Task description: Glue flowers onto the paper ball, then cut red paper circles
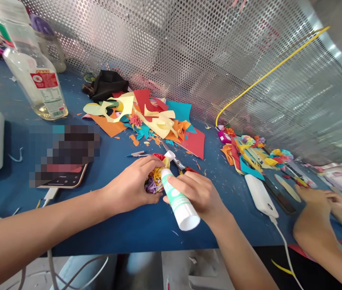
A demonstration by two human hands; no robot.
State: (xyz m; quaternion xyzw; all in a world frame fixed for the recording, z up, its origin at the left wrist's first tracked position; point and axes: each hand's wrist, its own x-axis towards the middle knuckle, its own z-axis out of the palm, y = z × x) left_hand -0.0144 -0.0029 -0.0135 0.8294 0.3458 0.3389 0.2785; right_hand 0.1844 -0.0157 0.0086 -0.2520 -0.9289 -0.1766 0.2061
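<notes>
My left hand is curled around a small bundle of crumpled paper flowers in purple, yellow and red, low over the blue table. In my right hand is a white and green glue stick, tilted with its wide base toward me and its upper end against the flowers. Fingers hide part of the bundle and of the tube. Just beyond the hands lie a pen and scissors, the latter partly covered by my right hand.
Paper scraps are heaped before a perforated metal panel. A bottle and a charging phone are at left. On the right are a white power bank, more scraps and another person's hands.
</notes>
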